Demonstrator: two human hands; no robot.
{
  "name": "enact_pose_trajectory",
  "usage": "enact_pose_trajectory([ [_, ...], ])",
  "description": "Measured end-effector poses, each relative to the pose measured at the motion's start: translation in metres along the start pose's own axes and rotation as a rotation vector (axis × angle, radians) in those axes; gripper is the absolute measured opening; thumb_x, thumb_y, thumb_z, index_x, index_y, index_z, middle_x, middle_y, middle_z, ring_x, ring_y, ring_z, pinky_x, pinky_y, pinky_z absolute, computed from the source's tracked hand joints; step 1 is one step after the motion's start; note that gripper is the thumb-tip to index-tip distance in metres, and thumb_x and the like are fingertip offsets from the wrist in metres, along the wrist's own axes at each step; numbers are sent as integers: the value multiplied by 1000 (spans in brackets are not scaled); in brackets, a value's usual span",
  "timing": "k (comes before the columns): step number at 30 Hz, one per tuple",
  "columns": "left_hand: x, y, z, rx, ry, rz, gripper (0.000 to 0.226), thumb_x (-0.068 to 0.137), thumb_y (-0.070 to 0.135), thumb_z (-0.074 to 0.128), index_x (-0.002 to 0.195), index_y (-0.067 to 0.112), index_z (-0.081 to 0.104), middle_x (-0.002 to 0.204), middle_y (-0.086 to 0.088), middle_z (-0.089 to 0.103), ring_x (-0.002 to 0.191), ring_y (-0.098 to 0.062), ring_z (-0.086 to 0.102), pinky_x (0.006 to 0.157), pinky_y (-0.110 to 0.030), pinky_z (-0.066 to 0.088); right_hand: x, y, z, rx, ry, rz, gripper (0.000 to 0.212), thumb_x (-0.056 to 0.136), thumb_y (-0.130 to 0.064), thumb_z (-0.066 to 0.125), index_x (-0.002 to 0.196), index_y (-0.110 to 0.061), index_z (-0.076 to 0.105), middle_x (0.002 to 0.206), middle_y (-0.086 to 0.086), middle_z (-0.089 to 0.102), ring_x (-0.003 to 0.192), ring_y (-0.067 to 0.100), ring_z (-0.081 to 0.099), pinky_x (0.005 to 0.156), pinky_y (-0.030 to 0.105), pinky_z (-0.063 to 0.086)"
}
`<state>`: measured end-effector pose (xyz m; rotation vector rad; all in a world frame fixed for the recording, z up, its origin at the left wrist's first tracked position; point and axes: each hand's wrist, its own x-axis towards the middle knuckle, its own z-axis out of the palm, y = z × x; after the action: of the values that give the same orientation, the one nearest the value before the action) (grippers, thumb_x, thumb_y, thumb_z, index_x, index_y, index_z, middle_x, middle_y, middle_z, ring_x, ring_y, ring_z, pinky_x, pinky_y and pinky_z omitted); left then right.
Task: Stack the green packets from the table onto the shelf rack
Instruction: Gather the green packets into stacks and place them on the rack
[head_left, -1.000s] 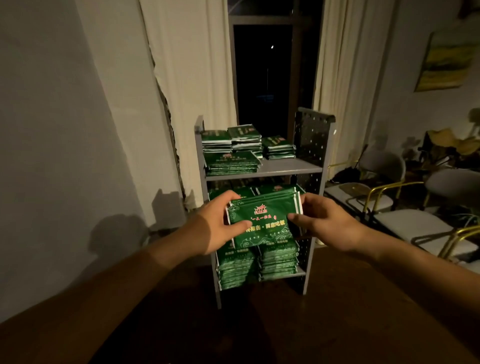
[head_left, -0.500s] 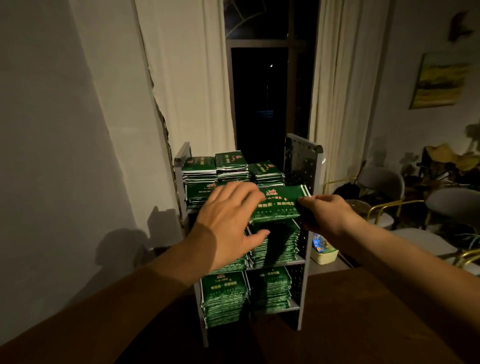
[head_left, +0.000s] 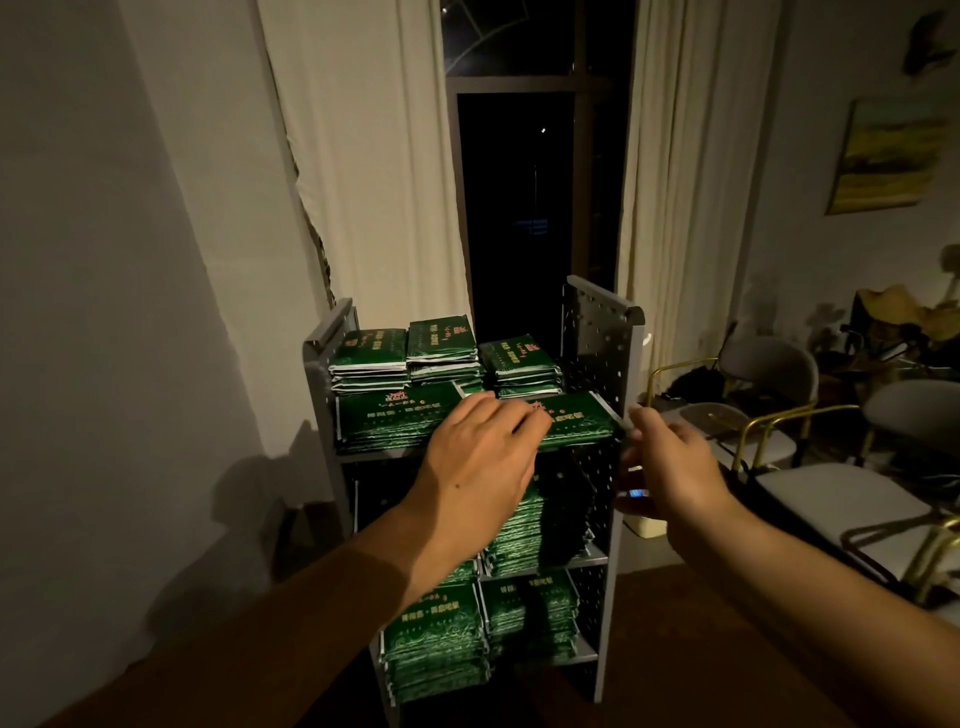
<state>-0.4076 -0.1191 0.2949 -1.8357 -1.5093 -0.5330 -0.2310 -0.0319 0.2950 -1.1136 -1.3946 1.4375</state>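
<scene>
A grey metal shelf rack (head_left: 597, 332) stands ahead with stacks of green packets on its three levels. On the top level a green packet (head_left: 574, 420) lies flat at the front right, next to another front pile (head_left: 384, 421). My left hand (head_left: 478, 457) rests palm down on the packet's left part, fingers spread. Just off the rack's right edge hovers my right hand (head_left: 670, 467), fingers loosely curled and apart from the packet's corner, holding nothing. More stacks sit behind on the top level (head_left: 441, 345) and on the lower levels (head_left: 436, 644).
A dark wooden table (head_left: 675, 649) lies under my forearms. White curtains (head_left: 363, 156) and a dark window are behind the rack. Chairs with gold frames (head_left: 779, 426) stand to the right. A small pale bin (head_left: 644, 525) sits by the rack's right foot.
The packet carried by both hands has been laid on the rack's top level. My right hand has let go and drawn back to the right; my left hand now presses on it.
</scene>
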Motion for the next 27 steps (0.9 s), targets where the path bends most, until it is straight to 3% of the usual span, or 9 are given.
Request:
enact_pose_trajectory([
  [2,2,0,5,-10,-3,-22,35,81,16,80,113,14,66,108,-1,70,99,-22,68,104,-41,51,-7,9,-4,-261,48,-350,26,101,-42,47,91,-20,56,79,6,63,67,17,62,59,42,56],
  [4,4,1,9,-13,-3,-38,37,80,16,82,113,14,66,108,-1,71,100,-21,68,106,-41,50,-11,14,-2,-503,0,-663,23,99,-41,49,82,-27,55,66,-4,59,56,8,56,53,35,52],
  [7,8,-3,13,14,-4,-43,36,81,18,80,115,14,66,109,-1,71,101,-21,68,108,-41,48,-6,9,10,-778,-27,-838,16,96,-43,51,87,-30,54,74,-12,59,66,6,56,58,34,50],
  [10,12,-9,14,69,3,-66,37,82,24,77,116,13,65,111,-3,69,104,-24,65,107,-42,47,5,2,23,-882,-57,-831,12,95,-40,54,93,-29,56,86,-8,64,79,14,61,69,36,53],
  [12,11,-11,12,104,25,-60,38,82,26,73,115,13,61,109,-4,64,101,-25,61,97,-40,47,11,-1,27,-884,-66,-816,13,94,-39,53,95,-27,59,88,-4,66,81,19,63,71,36,53],
  [14,7,-13,10,161,61,26,28,84,23,69,107,14,57,101,-3,60,90,-24,55,85,-38,41,16,-3,30,-889,-85,-801,18,94,-41,51,97,-27,61,89,-2,68,81,21,64,71,38,55],
  [18,2,-19,9,290,13,141,15,84,28,62,89,14,61,84,-3,56,78,-24,51,75,-38,32,18,-4,36,-880,-116,-779,16,95,-39,52,94,-28,64,83,-4,68,75,18,62,67,32,52],
  [24,-7,-13,2,200,-36,51,24,94,33,50,88,14,63,82,-3,54,76,-22,48,71,-40,37,19,-3,35,-818,-129,-725,15,94,-37,55,91,-27,66,83,-5,68,77,18,63,68,36,54],
  [27,-12,-9,-4,129,-76,39,19,93,30,49,88,15,61,82,-2,53,74,-20,48,67,-37,40,17,1,35,-747,-238,-707,13,93,-32,57,84,-26,64,74,-7,66,70,11,61,66,38,53],
])
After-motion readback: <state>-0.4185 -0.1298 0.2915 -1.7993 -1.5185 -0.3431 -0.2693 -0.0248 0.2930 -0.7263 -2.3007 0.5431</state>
